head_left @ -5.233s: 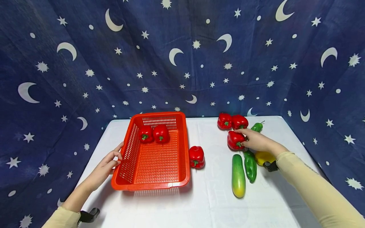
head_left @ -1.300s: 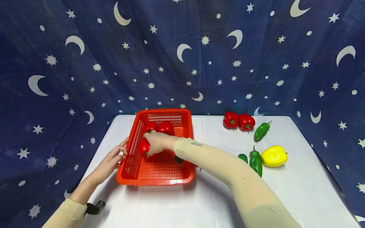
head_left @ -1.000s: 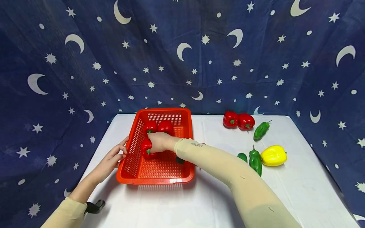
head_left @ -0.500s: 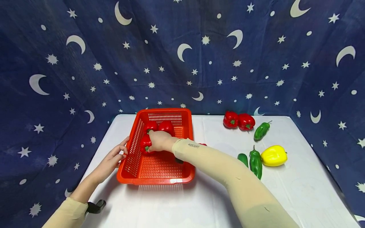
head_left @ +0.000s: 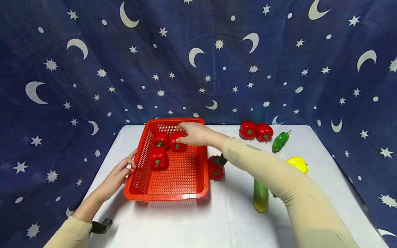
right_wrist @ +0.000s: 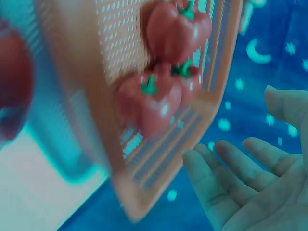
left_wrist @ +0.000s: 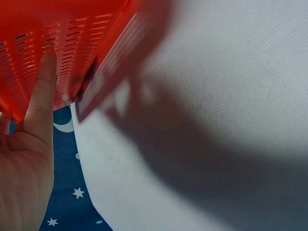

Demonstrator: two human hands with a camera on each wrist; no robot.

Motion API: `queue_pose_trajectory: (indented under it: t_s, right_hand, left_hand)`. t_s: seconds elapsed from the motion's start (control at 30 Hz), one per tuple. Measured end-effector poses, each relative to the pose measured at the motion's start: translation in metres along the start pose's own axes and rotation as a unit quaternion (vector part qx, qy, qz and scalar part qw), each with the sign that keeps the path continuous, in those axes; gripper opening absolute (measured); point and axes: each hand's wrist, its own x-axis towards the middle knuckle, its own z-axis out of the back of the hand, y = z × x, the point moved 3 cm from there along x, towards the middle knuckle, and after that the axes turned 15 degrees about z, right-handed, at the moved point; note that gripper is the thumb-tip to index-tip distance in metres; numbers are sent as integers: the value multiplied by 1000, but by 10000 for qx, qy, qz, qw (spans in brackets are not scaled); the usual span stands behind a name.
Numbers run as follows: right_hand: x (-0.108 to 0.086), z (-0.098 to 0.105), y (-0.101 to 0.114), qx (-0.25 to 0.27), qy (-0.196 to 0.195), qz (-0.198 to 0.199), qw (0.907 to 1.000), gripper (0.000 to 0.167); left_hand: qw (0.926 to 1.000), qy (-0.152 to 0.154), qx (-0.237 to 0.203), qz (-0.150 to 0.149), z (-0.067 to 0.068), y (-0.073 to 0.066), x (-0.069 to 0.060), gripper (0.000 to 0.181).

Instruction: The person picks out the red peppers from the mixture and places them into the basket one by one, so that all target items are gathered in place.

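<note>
A red plastic basket (head_left: 166, 197) stands on the table with three red bell peppers inside, one of them (head_left: 159, 158) nearest the front. At its left side my left hand (head_left: 114, 175) holds the rim, fingertips at the top edge; the left wrist view shows one straight digit of the hand (left_wrist: 33, 144) against the slotted outer wall. Over the basket's back right part hovers my right hand (head_left: 198, 134), fingers apart and slightly bent. The right wrist view shows this hand (right_wrist: 255, 178) holding nothing, beside the peppers (right_wrist: 154, 103).
Another red pepper (head_left: 216, 170) stands against the basket's right side, partly behind my wrist strap. Two red peppers (head_left: 247, 130) and a green pepper (head_left: 280, 141) lie at the back right. A yellow pepper (head_left: 297, 164) and a green cucumber-like vegetable (head_left: 260, 196) are partly hidden by my right arm.
My right hand has let go of a red pepper, which now rests in the basket's left part, and has moved up and to the right. The left hand stays at the rim.
</note>
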Motion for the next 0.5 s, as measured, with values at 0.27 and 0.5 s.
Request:
queue_pose_trajectory:
  t_s: [0.27, 0.5]
  right_hand:
    - [-60, 22, -44, 765, -571, -172, 9953, 63]
    - [-106, 9, -79, 1668, -712, -212, 9832, 73]
  left_hand:
    - [9999, 36, -76, -73, 1, 2, 0, 12]
    - [9999, 48, -76, -74, 0, 1, 1, 12]
